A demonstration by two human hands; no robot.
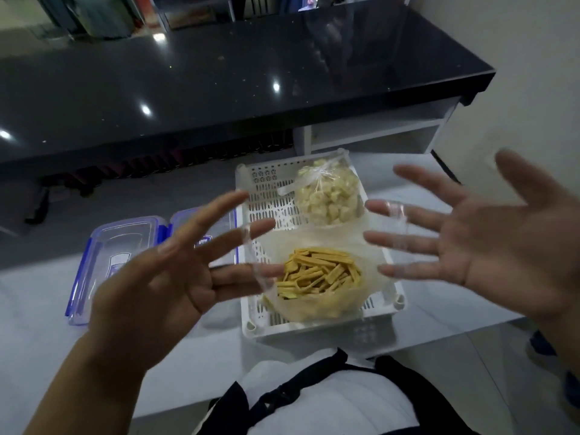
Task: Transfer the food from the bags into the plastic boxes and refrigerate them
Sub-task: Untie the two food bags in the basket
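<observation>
Spreading all fingers wide, the left hand (157,277) and the right hand (489,243) hover palm-inward and grasp nothing, probably to frame the work. Between and below them a white basket (251,328) keeps two bags together: the open bag of yellow strips (320,277), mouth upward, strips lying mostly crosswise, and the tied bag of pale cubes (329,196). On the left, the plastic boxes (103,262) lie lengthwise away on the bench (44,334)

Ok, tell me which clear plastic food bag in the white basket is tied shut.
The far clear bag of pale chunks, knotted at its top; the near bag of yellow strips gapes open.
</observation>
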